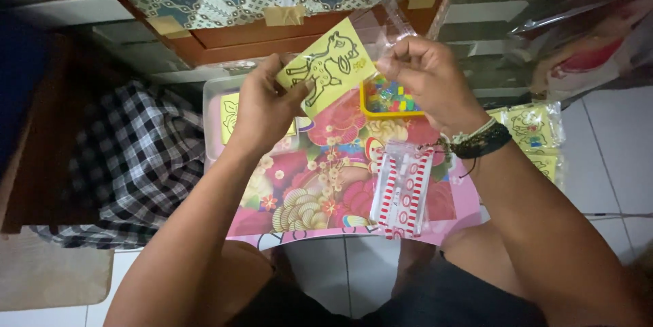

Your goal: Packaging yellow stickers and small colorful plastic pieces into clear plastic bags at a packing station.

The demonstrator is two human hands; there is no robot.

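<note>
- Left hand [262, 106]: fingers and thumb clamped on the lower left edge of a yellow rectangular card printed with a black outline of a deer-like animal [328, 65]. The card is held tilted above the worktop, at about 12 o'clock from the pink mat.
- Right hand [428, 79]: fingertips pinched together on a clear plastic sleeve [389, 28] at the card's right edge, roughly 1 o'clock from the mat's centre. A dark beaded bracelet [479, 142] circles the wrist.
- Pink floral-printed mat [320, 191]: lies flat on the worktop below both hands.
- Small yellow tray of mixed coloured bits [391, 99]: sits at the mat's 1 o'clock edge, directly beneath the right hand.
- Clear packet with red-and-white striped edges [403, 191]: lies on the mat at 4 o'clock.
- Clear plastic box [212, 119]: at 10 o'clock, partly hidden by the left hand; holds another yellow card.
- Stack of bagged yellow cards [534, 130]: at 3 o'clock, off the mat.
- Black-and-white checked cloth [136, 157]: at 9 o'clock.
</note>
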